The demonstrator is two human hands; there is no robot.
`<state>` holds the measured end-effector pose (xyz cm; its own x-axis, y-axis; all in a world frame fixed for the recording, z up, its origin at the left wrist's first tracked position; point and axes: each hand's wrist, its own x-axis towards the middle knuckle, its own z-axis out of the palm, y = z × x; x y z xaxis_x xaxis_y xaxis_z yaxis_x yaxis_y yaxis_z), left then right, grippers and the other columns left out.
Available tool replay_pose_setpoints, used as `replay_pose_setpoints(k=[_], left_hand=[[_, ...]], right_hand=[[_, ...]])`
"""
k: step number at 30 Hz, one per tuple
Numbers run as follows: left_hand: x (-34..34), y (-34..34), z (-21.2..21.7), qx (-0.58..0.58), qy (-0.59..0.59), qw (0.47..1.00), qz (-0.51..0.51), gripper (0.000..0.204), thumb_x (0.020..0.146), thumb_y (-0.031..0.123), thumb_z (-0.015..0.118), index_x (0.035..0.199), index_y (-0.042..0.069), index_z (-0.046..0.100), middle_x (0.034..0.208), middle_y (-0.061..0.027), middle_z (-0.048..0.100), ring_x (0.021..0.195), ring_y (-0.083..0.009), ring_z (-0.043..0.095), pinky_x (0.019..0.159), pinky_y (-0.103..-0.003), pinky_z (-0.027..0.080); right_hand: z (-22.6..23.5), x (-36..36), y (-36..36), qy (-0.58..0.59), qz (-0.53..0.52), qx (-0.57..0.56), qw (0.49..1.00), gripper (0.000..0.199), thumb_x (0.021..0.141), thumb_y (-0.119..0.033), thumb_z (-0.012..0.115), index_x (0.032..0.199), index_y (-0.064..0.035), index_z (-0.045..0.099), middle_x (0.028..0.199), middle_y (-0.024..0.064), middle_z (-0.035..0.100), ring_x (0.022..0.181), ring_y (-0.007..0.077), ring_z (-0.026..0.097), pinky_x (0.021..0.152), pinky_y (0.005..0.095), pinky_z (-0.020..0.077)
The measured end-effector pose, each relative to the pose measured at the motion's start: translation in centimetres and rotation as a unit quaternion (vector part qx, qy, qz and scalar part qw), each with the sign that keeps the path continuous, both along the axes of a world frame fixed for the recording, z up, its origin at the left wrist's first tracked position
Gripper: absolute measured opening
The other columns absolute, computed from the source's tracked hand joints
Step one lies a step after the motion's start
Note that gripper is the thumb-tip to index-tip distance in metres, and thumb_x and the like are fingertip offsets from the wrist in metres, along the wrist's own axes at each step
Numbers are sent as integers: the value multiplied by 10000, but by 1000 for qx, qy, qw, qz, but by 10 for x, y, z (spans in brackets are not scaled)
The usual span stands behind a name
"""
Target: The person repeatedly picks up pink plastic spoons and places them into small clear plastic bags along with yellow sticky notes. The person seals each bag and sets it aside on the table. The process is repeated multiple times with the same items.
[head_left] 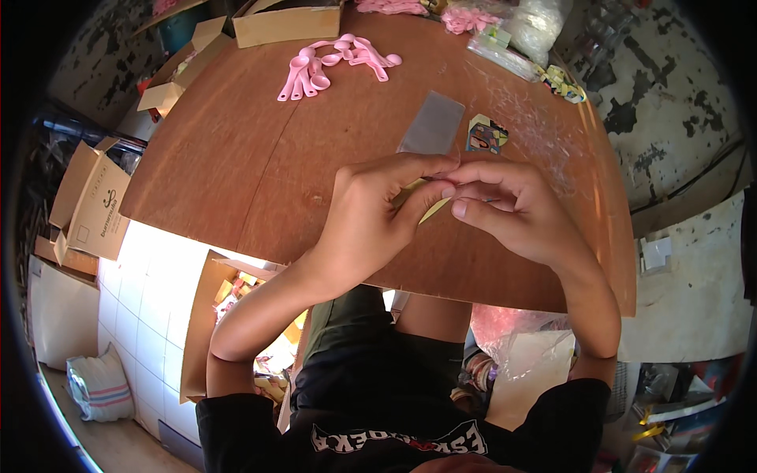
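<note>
My left hand [374, 201] and my right hand [512, 201] meet above the near part of the brown table, fingertips pinched close together. Between them shows the yellow edge of a small card [435, 210], mostly hidden by the fingers. A bit of clear film seems to stick up at the fingertips; its shape is hard to make out. Just beyond the hands lie flat clear plastic sleeves [434, 122], in what looks like a stack. To their right rests a colourful printed card [486, 134]. Farther off on the left is a pile of pink measuring spoons [300, 77].
The wooden table [205, 165] has a curved near edge close to my body. An open cardboard box [288, 24] sits at its far edge. Bagged pink items [469, 19] and a clear plastic bag [538, 30] lie at the back right. Another carton [91, 201] stands left of the table.
</note>
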<state>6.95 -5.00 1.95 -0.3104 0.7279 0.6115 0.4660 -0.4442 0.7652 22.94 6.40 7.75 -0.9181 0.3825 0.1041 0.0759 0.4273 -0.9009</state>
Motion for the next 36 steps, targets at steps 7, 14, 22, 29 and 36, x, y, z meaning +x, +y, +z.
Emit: replay_pose_setpoints(k=[7,14,22,29,36], left_hand=[[-1,2,-11,38,-16,999,15,162,873,-4,701,1028,-41,724,1048,-162,736,995,-226,715,879,-310,560],[-24,-15,-10,29,9,999,39,390,852,60,758,1209,-38,636,1158,-176,684,1085,-220,666,884,-322,562],[-45,-69,-38,-139,-200,970,3,420,887,25,724,1264,-58,557,1093,-123,701,1014,-125,642,888,-274,512],[-47,-76,-53,-132,-267,954,16,462,895,6,713,1308,-49,514,1134,-115,681,1024,-123,639,897,-261,508],[-52,-70,-62,-95,-262,960,10,457,892,73,727,1309,40,545,1106,-140,700,1013,-185,696,840,-298,538]], right_hand=[[-25,-16,-1,-41,-14,66,997,200,852,-26,715,1032,56,691,848,95,715,778,117,682,689,265,541],[-34,-43,-9,-4,-20,104,994,154,842,-6,734,978,35,674,878,91,702,795,108,671,702,258,544],[-23,-112,34,-36,195,-65,978,217,930,-95,684,1121,8,702,973,60,722,857,118,681,802,250,548],[-77,-252,107,-10,-6,290,957,246,891,-130,698,1123,-52,719,969,79,740,852,145,691,779,291,545],[-102,-326,143,-30,-66,347,935,118,783,-186,696,797,-71,718,803,128,702,716,254,666,695,389,503]])
